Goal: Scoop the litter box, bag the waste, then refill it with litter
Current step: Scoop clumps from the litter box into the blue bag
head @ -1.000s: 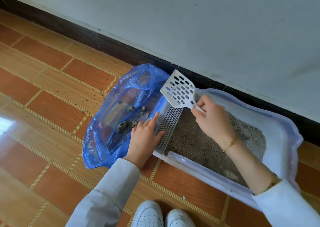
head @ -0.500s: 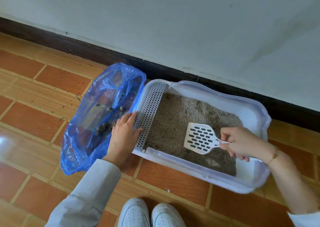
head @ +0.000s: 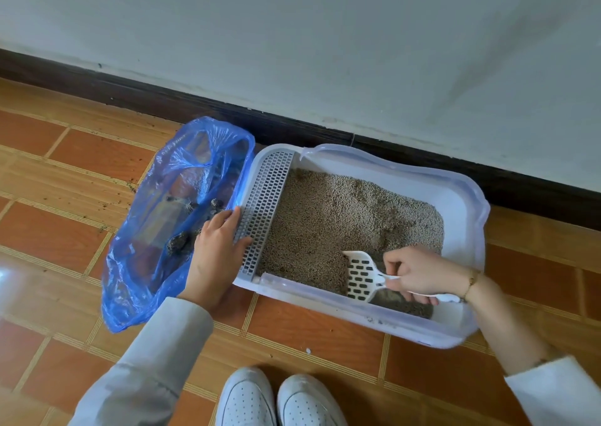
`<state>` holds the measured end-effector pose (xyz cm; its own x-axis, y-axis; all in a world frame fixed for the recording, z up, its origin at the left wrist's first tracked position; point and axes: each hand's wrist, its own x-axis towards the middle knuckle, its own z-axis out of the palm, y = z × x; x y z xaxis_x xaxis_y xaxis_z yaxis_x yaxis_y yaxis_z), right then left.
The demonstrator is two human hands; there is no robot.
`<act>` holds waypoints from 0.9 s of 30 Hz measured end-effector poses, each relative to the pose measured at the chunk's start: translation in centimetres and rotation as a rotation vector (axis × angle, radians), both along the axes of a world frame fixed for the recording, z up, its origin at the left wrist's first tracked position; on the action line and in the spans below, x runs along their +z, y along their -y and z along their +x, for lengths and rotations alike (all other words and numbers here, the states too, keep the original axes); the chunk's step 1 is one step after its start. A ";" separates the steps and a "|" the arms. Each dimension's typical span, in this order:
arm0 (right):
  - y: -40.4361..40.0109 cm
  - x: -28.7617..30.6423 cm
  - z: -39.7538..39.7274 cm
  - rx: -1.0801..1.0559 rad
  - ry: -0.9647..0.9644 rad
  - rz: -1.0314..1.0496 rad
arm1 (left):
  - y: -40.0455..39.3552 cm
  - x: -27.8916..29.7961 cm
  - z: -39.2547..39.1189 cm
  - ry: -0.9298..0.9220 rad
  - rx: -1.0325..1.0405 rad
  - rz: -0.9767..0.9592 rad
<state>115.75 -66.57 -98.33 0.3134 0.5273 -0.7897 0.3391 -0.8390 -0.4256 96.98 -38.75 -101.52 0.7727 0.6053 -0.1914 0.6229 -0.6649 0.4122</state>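
A white litter box (head: 461, 197) with a grated step at its left end lies on the tiled floor, filled with grey-brown litter (head: 328, 217). My right hand (head: 419, 271) grips the handle of a white slotted scoop (head: 361, 274), whose blade digs into the litter near the front wall. Left of the box lies an open blue plastic bag (head: 140, 263) holding dark waste clumps (head: 179, 243). My left hand (head: 216, 246) rests at the box's left rim, fingers on the bag's edge against the grate.
A grey wall with a dark baseboard (head: 162, 100) runs right behind the box and bag. My white shoes (head: 279, 399) stand on the orange floor tiles (head: 312, 328) just in front. Litter crumbs are scattered on the tiles to the left.
My right hand carried the scoop from over the bag's mouth rightwards across the box and lowered its blade into the litter. My left hand stayed at the rim.
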 end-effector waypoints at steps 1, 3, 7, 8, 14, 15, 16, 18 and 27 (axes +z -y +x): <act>-0.2 -0.5 -0.5 -0.025 -0.018 0.028 | 0.0 0.0 0.0 0.002 0.002 0.003; -0.7 -1.5 -1.5 -0.069 -0.054 0.081 | 0.0 0.1 0.0 0.005 0.002 0.007; -2.3 -3.3 -2.8 -0.121 -0.109 0.178 | 0.0 0.0 0.0 0.009 -0.001 0.011; -2.7 -3.6 -2.9 -0.127 -0.124 0.192 | 0.1 0.0 0.0 0.010 -0.001 0.012; -3.1 -3.8 -2.6 -0.226 -0.340 0.232 | -0.1 -0.2 -0.1 0.024 0.003 0.007; -2.8 -3.8 -2.4 -0.254 -0.379 0.242 | -0.1 -0.2 -0.1 0.026 0.002 0.006; -2.4 -3.7 -2.1 -0.278 -0.401 0.252 | -0.2 -0.2 -0.1 0.028 0.000 0.005; -1.8 -3.3 -1.8 -0.328 -0.409 0.278 | -0.2 -0.2 -0.2 0.026 -0.003 0.009; -1.3 -1.1 -1.4 -0.604 -0.331 0.518 | -0.2 -0.1 -0.1 0.034 0.005 -0.008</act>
